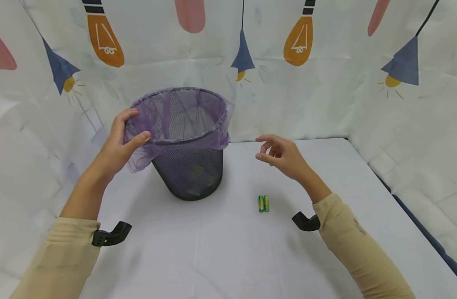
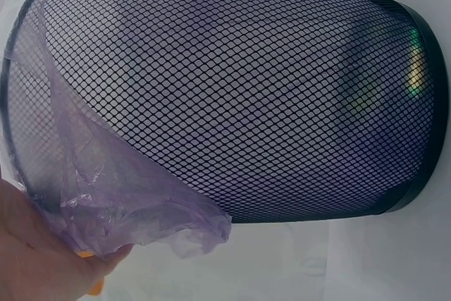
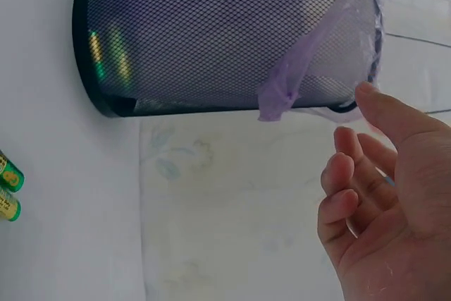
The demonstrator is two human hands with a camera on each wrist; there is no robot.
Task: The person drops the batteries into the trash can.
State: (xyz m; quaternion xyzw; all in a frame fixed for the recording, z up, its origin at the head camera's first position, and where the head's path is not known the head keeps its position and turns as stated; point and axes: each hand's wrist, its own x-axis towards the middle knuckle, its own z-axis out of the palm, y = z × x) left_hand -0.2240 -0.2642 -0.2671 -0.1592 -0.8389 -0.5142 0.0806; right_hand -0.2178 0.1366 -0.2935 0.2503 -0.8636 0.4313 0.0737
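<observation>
A black wire-mesh wastebasket (image 1: 198, 170) stands on the white table, a thin purple bag (image 1: 213, 139) lining it and folded over the rim. My left hand (image 1: 120, 139) grips the rim at the left through the bag, thumb on the near side. Through the mesh, green and gold glints (image 2: 414, 68) show near the bottom of the basket. To the right of the basket, my right hand (image 1: 282, 155) is in the air over the table, fingers loosely bent and holding nothing. Two green batteries (image 1: 263, 203) lie side by side on the table below that hand.
Behind the table (image 1: 228, 257) hangs a pale cloth (image 1: 150, 37) printed with lamps and bulbs. The table's right edge (image 1: 411, 220) runs beyond my right arm. A black bracket (image 1: 306, 221) sticks out from the right sleeve, and another (image 1: 112, 235) from the left.
</observation>
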